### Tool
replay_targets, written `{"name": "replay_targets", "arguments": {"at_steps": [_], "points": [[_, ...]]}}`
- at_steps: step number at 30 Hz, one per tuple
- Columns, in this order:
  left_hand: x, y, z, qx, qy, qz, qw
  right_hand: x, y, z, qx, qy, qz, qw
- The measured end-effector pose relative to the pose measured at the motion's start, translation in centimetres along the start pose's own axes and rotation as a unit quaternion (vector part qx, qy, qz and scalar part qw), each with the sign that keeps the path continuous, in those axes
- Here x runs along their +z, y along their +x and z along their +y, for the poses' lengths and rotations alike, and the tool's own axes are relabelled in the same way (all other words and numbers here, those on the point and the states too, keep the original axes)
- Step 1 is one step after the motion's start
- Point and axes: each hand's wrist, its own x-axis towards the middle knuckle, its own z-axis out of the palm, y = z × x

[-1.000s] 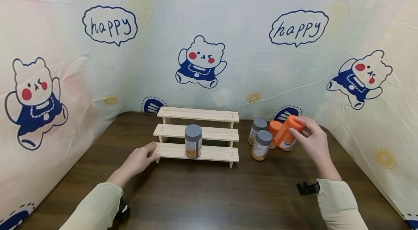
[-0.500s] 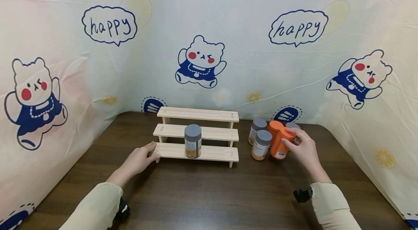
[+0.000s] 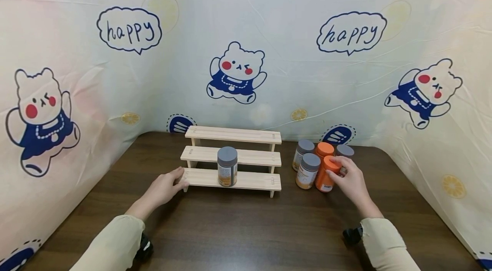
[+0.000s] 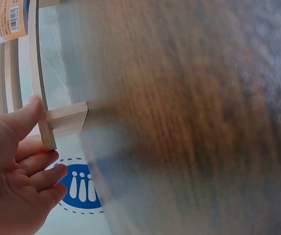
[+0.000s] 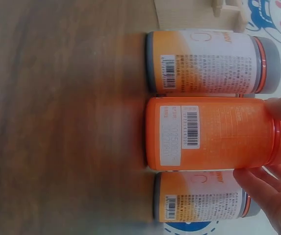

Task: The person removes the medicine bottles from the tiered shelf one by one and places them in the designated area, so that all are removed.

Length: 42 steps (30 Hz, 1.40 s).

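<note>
My left hand [image 3: 163,187] pinches the left end of the lowest plank of a three-tier wooden display stand [image 3: 253,181]. In the left wrist view the thumb lies on one side of the plank [image 4: 37,73] and fingers on the other. A grey-lidded jar [image 3: 227,167] stands upright on that lowest tier. At the right, my right hand [image 3: 351,182] grips an orange bottle [image 3: 325,180] near its cap, thumb on one side and fingers on the other. The bottle is upright, and its barcode label [image 5: 191,128] shows in the right wrist view.
Around the held bottle stand a near grey-lidded jar [image 3: 307,172], another grey-lidded jar [image 3: 303,151] behind it, a second orange bottle [image 3: 325,148] and a partly hidden grey-lidded jar [image 3: 344,150]. They are on the dark wooden table [image 3: 238,228]. A printed curtain [image 3: 292,70] hangs behind.
My right hand has brought the orange bottle left and nearer, from tilted to upright beside the near jar. A grey-lidded jar behind has come into sight. The left hand stays put.
</note>
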Motion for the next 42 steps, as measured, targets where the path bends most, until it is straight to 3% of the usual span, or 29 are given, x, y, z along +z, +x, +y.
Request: {"name": "replay_targets", "arguments": {"at_steps": [32,42], "points": [[0.0,-0.1,-0.1,0.004,-0.001,0.001,1.0,0.1,-0.3,0.4,-0.013,-0.011,-0.004,1.0],[0.0,0.0,-0.1,0.001,0.0,0.0,1.0,-1.0,0.6,-1.2,-0.03,-0.012,0.01,0.999]]}}
